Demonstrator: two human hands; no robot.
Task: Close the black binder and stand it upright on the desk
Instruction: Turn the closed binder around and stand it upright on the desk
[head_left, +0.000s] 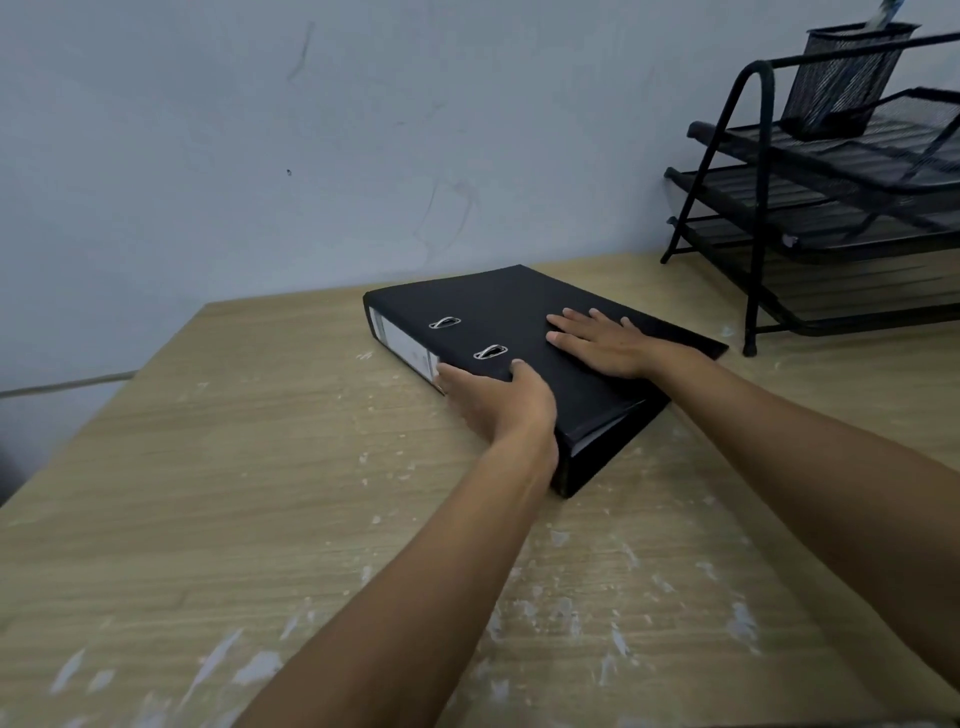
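Observation:
The black binder (498, 301) lies flat and closed on the wooden desk (208, 493), its white spine label facing left and two metal rings showing through the cover. My left hand (498, 402) grips the near end of the spine, thumb on the cover and fingers wrapped down over the spine. My right hand (597, 340) rests flat on the cover with fingers spread. White sheet edges show at the binder's near end.
A black wire-mesh tray rack (831, 208) stands at the back right of the desk, with a mesh pen cup (841, 78) on its top tier. A pale wall runs close behind the binder. The desk surface carries white paint flecks.

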